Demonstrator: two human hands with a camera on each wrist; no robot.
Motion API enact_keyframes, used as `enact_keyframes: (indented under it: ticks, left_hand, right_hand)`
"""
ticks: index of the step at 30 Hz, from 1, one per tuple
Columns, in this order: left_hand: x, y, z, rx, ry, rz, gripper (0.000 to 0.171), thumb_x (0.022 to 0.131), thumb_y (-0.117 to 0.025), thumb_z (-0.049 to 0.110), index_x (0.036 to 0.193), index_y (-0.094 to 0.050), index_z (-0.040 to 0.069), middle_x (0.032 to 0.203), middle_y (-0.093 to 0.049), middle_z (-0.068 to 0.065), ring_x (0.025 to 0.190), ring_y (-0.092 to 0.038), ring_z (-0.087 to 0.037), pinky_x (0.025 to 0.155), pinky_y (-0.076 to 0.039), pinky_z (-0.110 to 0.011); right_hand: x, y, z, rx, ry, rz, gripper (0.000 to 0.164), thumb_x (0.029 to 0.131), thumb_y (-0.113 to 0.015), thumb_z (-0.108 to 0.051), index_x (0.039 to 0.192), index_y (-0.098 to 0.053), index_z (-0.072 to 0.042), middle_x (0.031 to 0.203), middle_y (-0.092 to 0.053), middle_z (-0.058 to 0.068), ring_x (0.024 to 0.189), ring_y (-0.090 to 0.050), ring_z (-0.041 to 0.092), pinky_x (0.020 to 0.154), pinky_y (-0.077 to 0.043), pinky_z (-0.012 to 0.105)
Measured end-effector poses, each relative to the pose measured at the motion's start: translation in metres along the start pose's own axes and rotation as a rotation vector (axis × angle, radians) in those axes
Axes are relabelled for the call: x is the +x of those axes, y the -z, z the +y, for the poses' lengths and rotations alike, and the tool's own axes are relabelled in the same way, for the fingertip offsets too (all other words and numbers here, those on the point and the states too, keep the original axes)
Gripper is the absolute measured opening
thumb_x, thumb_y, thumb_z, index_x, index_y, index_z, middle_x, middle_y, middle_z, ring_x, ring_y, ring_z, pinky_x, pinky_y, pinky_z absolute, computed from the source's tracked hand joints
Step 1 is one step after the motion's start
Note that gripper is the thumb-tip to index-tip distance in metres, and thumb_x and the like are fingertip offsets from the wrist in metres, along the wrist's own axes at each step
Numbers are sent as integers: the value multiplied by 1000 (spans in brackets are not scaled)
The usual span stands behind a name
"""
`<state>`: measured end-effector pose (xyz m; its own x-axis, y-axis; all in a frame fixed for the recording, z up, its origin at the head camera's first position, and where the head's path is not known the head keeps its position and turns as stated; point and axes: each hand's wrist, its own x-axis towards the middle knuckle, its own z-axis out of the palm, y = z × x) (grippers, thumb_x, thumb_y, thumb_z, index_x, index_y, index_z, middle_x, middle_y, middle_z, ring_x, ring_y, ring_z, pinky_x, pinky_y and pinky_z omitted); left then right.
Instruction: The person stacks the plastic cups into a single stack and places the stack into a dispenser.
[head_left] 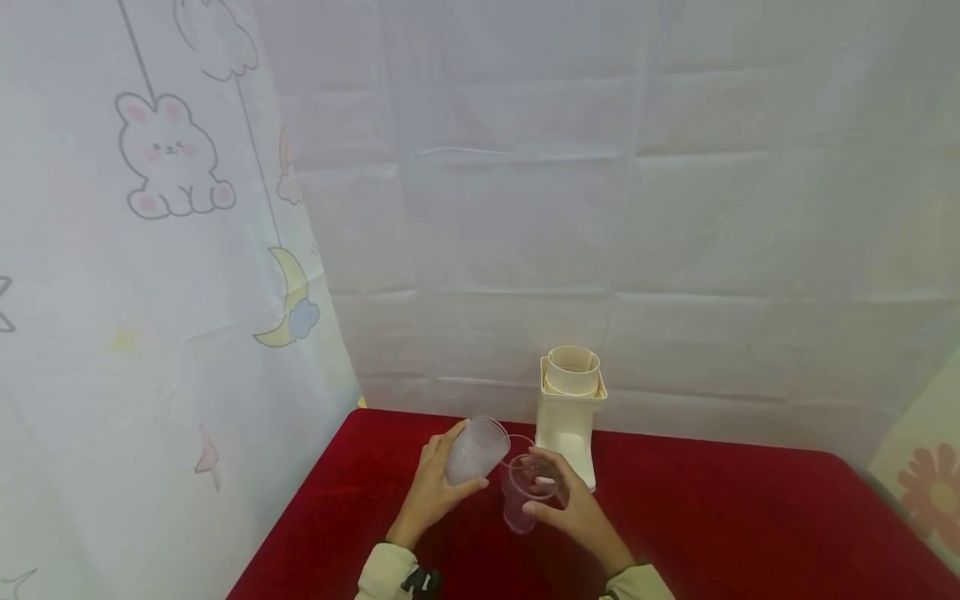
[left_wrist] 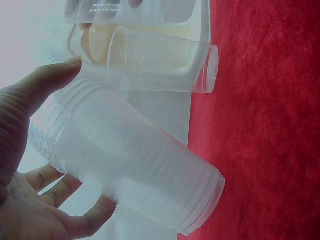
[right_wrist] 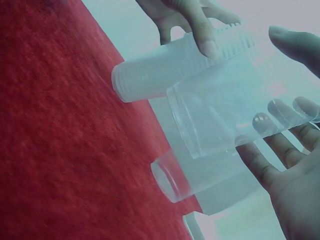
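Observation:
My left hand [head_left: 433,487] holds a tilted stack of clear plastic cups [left_wrist: 130,155], thumb on one side near the rims and fingers on the other. My right hand [head_left: 573,504] has its fingers and thumb around a single clear cup [right_wrist: 215,112], held above the table beside the stack. Another clear cup [left_wrist: 160,62] stands upright on the red cloth just beyond the hands. Its lower part also shows below the held cup in the right wrist view. In the head view, the held cup partly hides it.
Behind the cups stands a cream plastic device [head_left: 566,417] with a round open tube on top and a flat foot. A red cloth [head_left: 720,517] covers the table. Pale printed curtains [head_left: 480,225] hang close behind the table and on its left.

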<state>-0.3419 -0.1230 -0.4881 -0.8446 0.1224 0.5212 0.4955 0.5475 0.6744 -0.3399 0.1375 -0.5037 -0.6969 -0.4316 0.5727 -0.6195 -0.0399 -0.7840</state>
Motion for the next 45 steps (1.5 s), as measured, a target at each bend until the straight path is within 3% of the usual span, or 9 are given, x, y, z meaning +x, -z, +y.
enact_keyframes:
  ticks: [6, 13, 20, 33, 40, 45]
  left_hand:
    - [1, 2, 1, 12, -27, 6, 89, 75, -86, 43, 151, -41, 31, 127, -53, -10, 111, -46, -25, 76, -46, -40]
    - [0, 0, 1, 4, -37, 7, 89, 74, -87, 39, 151, -42, 30, 126, -53, -10, 110, -46, -25, 74, -47, -38]
    - [1, -2, 0, 33, -56, 24, 90, 73, -88, 37, 150, -43, 28, 125, -53, -10, 108, -46, -24, 73, -46, -36]
    - [-1, -1, 2, 25, -43, 6, 89, 74, -85, 45, 151, -43, 28, 125, -53, -9, 108, -46, -24, 72, -46, -36]
    - [-5, 1, 4, 12, -36, -8, 88, 75, -85, 45, 151, -42, 31, 125, -53, -9, 109, -45, -23, 72, -46, -37]
    - [-6, 2, 5, 13, -44, -12, 88, 75, -85, 45, 151, -41, 32, 126, -53, -9, 109, -45, -23, 74, -46, -37]
  right_hand:
    - [3, 6, -5, 13, 47, 20, 70, 85, -70, 11, 146, -36, 3, 132, -53, 30, 119, -58, 20, 92, -53, 37]
    - [2, 13, -7, 13, 26, 64, 70, 85, -71, 10, 144, -33, 11, 132, -51, 33, 117, -57, 32, 90, -54, 34]
    - [5, 22, -10, -3, 2, 119, 72, 84, -72, 8, 146, -35, 3, 133, -50, 33, 118, -58, 20, 91, -53, 33]
    - [5, 27, -13, 1, 24, 168, 71, 84, -70, 11, 144, -33, 11, 134, -49, 34, 119, -58, 18, 92, -51, 26]
    - [1, 26, -18, -20, -7, 199, 70, 84, -71, 9, 145, -36, 6, 135, -51, 30, 121, -57, 29, 94, -51, 34]
    - [-1, 24, -24, -42, -54, 235, 70, 84, -71, 7, 146, -37, 3, 137, -52, 26, 121, -57, 24, 94, -51, 32]
